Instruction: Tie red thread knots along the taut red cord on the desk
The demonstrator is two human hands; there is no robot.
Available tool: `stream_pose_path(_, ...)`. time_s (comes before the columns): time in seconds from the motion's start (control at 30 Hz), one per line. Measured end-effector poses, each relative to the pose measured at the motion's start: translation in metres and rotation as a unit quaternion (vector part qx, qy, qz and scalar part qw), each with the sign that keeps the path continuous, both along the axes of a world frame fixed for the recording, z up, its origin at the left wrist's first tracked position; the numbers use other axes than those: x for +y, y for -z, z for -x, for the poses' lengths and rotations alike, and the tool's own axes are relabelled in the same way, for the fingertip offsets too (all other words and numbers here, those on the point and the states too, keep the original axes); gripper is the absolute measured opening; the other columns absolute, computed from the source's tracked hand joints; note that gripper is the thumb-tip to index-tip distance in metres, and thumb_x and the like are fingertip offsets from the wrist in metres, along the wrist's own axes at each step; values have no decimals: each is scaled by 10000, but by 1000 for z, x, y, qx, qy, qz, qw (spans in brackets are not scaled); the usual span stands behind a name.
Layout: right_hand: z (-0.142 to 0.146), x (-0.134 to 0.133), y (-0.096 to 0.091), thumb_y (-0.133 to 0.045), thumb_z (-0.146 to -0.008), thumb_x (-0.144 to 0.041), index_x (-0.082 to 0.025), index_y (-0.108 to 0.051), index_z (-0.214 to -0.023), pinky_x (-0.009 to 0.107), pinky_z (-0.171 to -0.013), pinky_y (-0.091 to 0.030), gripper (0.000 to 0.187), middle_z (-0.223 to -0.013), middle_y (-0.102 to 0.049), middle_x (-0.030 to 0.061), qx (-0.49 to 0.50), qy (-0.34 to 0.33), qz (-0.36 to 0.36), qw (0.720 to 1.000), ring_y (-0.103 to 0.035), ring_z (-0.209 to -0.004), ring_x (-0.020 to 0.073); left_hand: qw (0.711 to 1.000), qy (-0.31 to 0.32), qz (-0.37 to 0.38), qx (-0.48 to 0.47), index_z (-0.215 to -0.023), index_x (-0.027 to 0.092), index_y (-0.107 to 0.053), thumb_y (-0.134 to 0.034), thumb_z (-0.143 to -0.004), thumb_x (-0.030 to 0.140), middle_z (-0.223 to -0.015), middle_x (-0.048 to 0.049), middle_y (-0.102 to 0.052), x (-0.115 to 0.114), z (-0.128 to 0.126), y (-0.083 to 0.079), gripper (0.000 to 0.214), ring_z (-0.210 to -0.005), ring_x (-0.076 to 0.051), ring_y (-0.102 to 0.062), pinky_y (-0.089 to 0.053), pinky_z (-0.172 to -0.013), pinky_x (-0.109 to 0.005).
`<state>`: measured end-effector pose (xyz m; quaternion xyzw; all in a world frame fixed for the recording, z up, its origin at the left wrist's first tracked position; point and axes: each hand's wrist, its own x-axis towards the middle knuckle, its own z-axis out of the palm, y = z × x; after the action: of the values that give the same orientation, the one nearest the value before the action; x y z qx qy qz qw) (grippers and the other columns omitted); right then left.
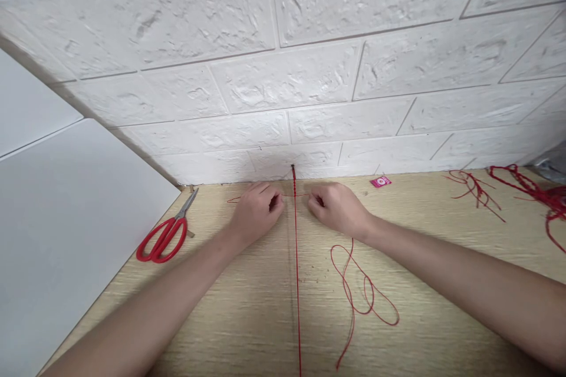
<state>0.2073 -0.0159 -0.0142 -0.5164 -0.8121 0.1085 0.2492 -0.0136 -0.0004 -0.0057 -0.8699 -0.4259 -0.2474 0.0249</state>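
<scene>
A taut red cord (296,271) runs straight down the wooden table (247,306) from a fixing point at the wall (292,168) toward me. My left hand (255,211) and my right hand (336,207) sit on either side of it near the wall, fingers pinched. Each pinches an end of a thin red thread (289,195) that crosses the cord. The left tail of the thread (234,200) sticks out past my left hand. A loose looped red thread (360,291) trails from under my right hand across the table.
Red-handled scissors (164,235) lie at the table's left edge. A small pink packet (381,181) lies by the wall. Tangled red cords (530,191) lie at the far right. A white brick-pattern wall (309,70) stands behind; a white panel (66,212) is left.
</scene>
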Motion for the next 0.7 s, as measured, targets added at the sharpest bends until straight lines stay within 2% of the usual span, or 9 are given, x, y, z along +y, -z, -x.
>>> stream_pose_path(0.1,-1,0,-2,-511,-883,-210,-205,-468,-620,306,-651,-284,267,-651,-579,19,-4,1,-27,1000,-488,-664,169,1000,-20,-11,20,-760,185,-605,-526,-897,204,-761,-36,-640,-2,1,-3,159,-784,-197,-577,-390,-810,-389)
stream_pose_path(0.2,-1,-1,-4,-549,-909,-282,-202,-531,-673,337,-739,-315,250,-789,-637,54,8,25,-67,997,-537,-852,225,999,-20,-6,28,-840,195,-656,-546,-904,258,-841,-50,-675,-5,0,-8,142,-869,-221,-605,-361,-859,-423)
stream_pose_path(0.3,-1,-1,-4,-562,-917,-319,-202,-615,-869,366,-811,-346,137,-968,-659,81,46,44,-72,995,-533,-973,260,999,-13,15,33,-961,197,-668,-587,-870,274,-932,-59,-681,-8,-2,-10,144,-939,-242,-609,-356,-875,-432)
stream_pose_path(0.4,-2,0,-2,-568,-905,-289,-201,-619,-1040,392,-874,-367,169,-1071,-646,99,81,41,-62,994,-528,-1034,278,999,-19,27,32,-1016,198,-664,-600,-853,271,-976,-63,-671,-9,-3,-11,190,-967,-250,-596,-358,-895,-439)
stream_pose_path(0.57,-4,4,1,-550,-888,-208,-208,-626,-954,380,-884,-383,101,-1003,-660,65,128,40,-37,990,-541,-991,253,998,-33,25,49,-1059,212,-667,-602,-877,354,-1030,-73,-658,-8,0,-11,240,-1018,-267,-579,-341,-955,-480)
stream_pose_path(0.7,-5,7,1,-547,-866,-172,-205,-621,-891,361,-869,-386,85,-943,-664,49,155,31,-33,987,-549,-948,233,993,-69,14,96,-1142,218,-653,-575,-884,537,-1118,-122,-625,-9,5,-15,418,-1093,-325,-545,-354,-951,-519)
